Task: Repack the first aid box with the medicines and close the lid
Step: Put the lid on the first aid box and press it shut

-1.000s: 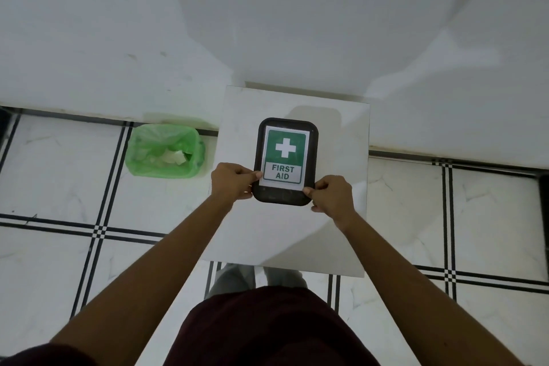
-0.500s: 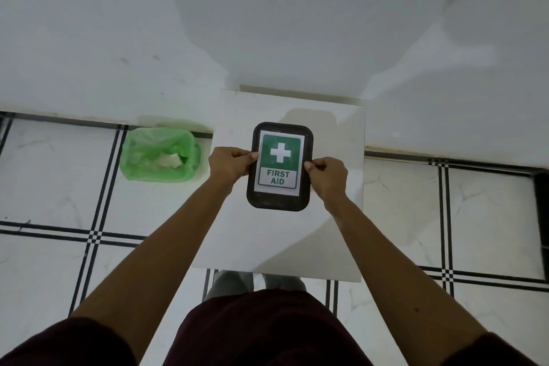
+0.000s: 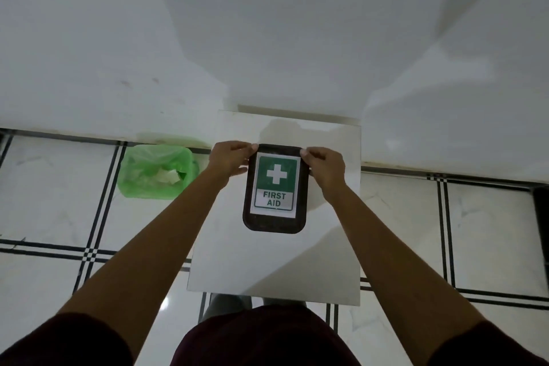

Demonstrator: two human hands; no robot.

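A dark first aid box [image 3: 275,187] with a green-and-white "FIRST AID" label on its lid lies shut on a small white table [image 3: 276,261]. My left hand [image 3: 230,159] pinches the box's far left corner. My right hand [image 3: 323,163] pinches the far right corner. The fingertips of both hands press on the lid's far edge. No medicines are visible; the inside of the box is hidden under the lid.
A bin lined with a green plastic bag [image 3: 156,171] holding white scraps stands on the tiled floor left of the table. A white wall [image 3: 267,24] rises just behind the table. My legs are at the table's near edge.
Both hands slid along the box's sides from its near corners, past the middle, to the far corners. The box stayed in place with its lid down.
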